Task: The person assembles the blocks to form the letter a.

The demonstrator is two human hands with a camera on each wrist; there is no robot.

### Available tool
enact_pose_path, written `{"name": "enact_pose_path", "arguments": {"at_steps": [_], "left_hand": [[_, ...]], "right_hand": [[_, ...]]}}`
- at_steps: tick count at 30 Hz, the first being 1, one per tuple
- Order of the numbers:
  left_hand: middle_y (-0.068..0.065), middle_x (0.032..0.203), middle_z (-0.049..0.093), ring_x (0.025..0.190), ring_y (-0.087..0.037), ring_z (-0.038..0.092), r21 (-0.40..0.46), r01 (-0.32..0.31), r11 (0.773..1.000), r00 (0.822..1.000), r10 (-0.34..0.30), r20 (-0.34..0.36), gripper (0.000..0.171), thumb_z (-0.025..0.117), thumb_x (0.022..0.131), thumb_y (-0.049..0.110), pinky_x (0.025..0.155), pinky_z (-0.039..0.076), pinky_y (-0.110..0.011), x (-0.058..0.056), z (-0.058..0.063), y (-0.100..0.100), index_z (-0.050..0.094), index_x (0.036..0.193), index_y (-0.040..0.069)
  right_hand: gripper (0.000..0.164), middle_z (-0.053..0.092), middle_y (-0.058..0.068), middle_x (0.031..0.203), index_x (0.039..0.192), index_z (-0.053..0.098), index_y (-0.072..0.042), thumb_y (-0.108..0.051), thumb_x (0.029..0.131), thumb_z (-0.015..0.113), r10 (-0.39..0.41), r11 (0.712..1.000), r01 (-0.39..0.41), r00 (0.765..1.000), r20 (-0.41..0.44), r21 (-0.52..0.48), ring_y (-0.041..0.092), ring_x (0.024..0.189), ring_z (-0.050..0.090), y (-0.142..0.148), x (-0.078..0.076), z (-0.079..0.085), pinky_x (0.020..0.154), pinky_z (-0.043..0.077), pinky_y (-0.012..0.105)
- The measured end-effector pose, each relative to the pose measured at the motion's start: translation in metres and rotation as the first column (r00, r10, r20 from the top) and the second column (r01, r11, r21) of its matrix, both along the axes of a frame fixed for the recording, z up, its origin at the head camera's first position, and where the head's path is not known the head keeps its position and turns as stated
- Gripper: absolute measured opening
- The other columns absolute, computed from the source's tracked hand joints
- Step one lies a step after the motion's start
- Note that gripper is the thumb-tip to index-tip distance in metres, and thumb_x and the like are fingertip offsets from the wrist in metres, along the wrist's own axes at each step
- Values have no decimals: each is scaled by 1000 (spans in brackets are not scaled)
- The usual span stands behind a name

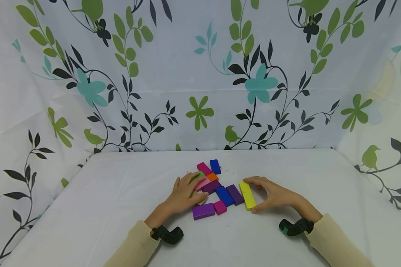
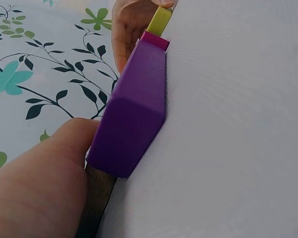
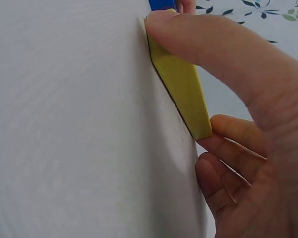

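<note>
My right hand [image 1: 275, 193] pinches a long yellow block [image 1: 247, 195] by its two ends, thumb at the near end and fingertips at the far end. That block stands at the right end of a cluster, beside a dark purple block [image 1: 235, 194] and a blue block [image 1: 224, 195]. On the cluster's left side rests my left hand [image 1: 183, 194], its spread fingers over a green block [image 1: 200, 174] and a pink block [image 1: 204, 182], partly covering them. Its thumb lies near a wooden-coloured block, mostly hidden. A purple block [image 2: 139, 99] shows close beside that thumb in the left wrist view.
Beyond the left hand lie a magenta block [image 1: 204, 168], an orange block [image 1: 212, 177] and a blue block [image 1: 215, 166]. A small magenta block [image 1: 220, 207] sits at the near side. White cloth covers the table [image 1: 87, 222]; a patterned curtain [image 1: 200, 74] hangs behind.
</note>
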State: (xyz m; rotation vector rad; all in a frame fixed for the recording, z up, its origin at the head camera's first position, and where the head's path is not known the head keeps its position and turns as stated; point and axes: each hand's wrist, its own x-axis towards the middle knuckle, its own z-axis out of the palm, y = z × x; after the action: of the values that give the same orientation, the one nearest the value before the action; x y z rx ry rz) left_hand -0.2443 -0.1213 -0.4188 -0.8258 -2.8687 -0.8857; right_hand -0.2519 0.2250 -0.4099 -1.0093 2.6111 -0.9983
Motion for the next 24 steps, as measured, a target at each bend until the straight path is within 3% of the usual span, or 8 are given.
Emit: {"name": "enact_pose_path", "arguments": {"at_steps": [10, 16, 20, 24], "left_hand": [[-10, 159, 26, 146, -39, 15, -9, 3, 1000, 1000, -3, 4, 62, 54, 94, 46, 112, 0, -68, 0, 0, 0, 42, 148, 17], [-10, 159, 25, 146, -38, 15, -9, -1, 1000, 1000, 1, 10, 62, 54, 95, 45, 112, 0, -67, 1, 0, -1, 41, 148, 17], [-11, 158, 25, 146, -38, 16, -10, -2, 1000, 1000, 2, -2, 62, 55, 95, 45, 112, 1, -68, 0, 0, -1, 41, 148, 17], [-12, 156, 29, 144, -38, 20, 14, -1, 1000, 1000, 2, -17, 60, 58, 94, 43, 111, 3, -68, -2, -1, -1, 45, 146, 15]], "right_hand": [[86, 45, 11, 145, 144, 45, -9, -35, 72, 84, -18, 998, 20, 1000, 22, -59, 26, 118, 48, 3, -3, -4, 101, 43, 33], [88, 44, 15, 144, 144, 42, -4, -31, 73, 85, -24, 995, 27, 999, 32, -99, 28, 118, 51, 4, -6, -4, 100, 45, 30], [88, 43, 18, 145, 144, 41, -1, -28, 73, 86, -20, 993, 24, 999, 34, -114, 31, 121, 51, 4, -8, -3, 103, 44, 32], [89, 41, 21, 146, 144, 39, 2, -25, 74, 86, -10, 991, 17, 999, 53, -136, 36, 125, 49, 3, -10, -3, 106, 40, 42]]}}
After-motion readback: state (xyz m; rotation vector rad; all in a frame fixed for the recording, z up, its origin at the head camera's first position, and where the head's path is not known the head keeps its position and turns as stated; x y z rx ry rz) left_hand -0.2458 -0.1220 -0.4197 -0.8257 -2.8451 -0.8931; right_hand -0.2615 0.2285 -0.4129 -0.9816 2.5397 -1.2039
